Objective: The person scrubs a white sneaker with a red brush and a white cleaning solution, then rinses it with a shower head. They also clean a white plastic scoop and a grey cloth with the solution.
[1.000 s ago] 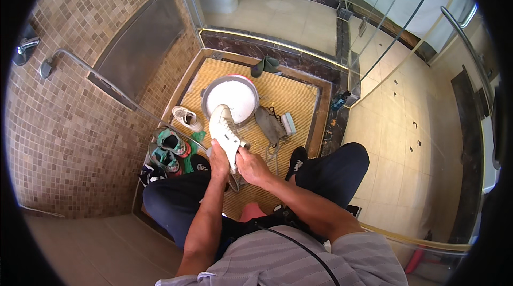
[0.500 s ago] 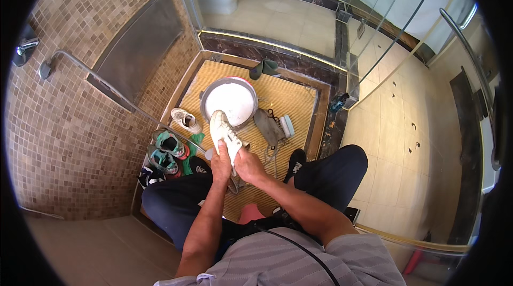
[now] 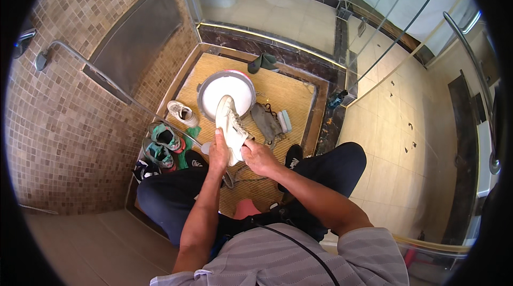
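A white lace-up sneaker (image 3: 231,123) is held in both hands, its toe reaching over the near side of a round grey bucket (image 3: 201,100). White foam (image 3: 225,86) fills the bucket's top. My left hand (image 3: 217,151) grips the shoe's left side near the heel, thumb pointing along it. On the right, my right hand (image 3: 258,157) closes on the shoe at its ankle opening; some of its fingers are hidden. Left of the bucket stands another white sneaker (image 3: 182,113). To the right lie a grey cloth-like piece (image 3: 265,120) with laces and a white-and-grey brush (image 3: 284,121).
Green-and-red sneakers (image 3: 165,136) stand by the mosaic wall (image 3: 85,163). Dark slippers (image 3: 263,63) lie at the mat's far edge. A shower hose (image 3: 116,88) crosses the left side. Glass panels and a stone curb (image 3: 278,48) bound the ribbed yellow mat (image 3: 296,93).
Both hands have carried the sneaker slightly right and farther over the bucket. It has turned so that its laces show more. My right hand now sits nearer the ankle opening.
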Demonstrator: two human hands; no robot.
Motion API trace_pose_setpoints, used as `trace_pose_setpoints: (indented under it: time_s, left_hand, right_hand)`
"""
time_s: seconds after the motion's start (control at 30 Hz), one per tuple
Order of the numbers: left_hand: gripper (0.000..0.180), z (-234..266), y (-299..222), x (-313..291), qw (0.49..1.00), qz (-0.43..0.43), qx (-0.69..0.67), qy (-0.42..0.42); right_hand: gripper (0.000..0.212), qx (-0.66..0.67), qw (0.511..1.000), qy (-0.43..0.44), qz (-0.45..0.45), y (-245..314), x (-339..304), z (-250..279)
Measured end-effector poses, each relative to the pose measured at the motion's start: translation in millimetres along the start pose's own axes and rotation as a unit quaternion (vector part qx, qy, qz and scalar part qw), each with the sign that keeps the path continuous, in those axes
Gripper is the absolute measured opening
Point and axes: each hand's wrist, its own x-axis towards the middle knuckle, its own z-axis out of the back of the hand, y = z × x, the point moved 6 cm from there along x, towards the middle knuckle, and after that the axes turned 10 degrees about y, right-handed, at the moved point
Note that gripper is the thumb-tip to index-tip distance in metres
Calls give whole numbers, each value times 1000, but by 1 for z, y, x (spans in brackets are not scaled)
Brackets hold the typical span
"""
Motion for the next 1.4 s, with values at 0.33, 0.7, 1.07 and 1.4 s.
trace_pose_setpoints:
  time_s: [0.33, 0.7, 1.07, 1.4]
  left_hand:
    - [81, 41, 20, 18, 999, 23, -27, -24]
    - [79, 27, 0, 8, 997, -55, -40, -39]
    - [73, 33, -13, 15, 929, -20, -350, 123]
    - [72, 20, -69, -11, 784, -84, -568, 237]
  right_hand:
    - [40, -204, 957, 204, 38, 38, -48, 19]
    - [43, -3, 970, 240, -24, 37, -35, 23]
    - [38, -56, 975, 214, -1, 49, -47, 112]
    - [39, 351, 916, 194, 12, 71, -57, 147]
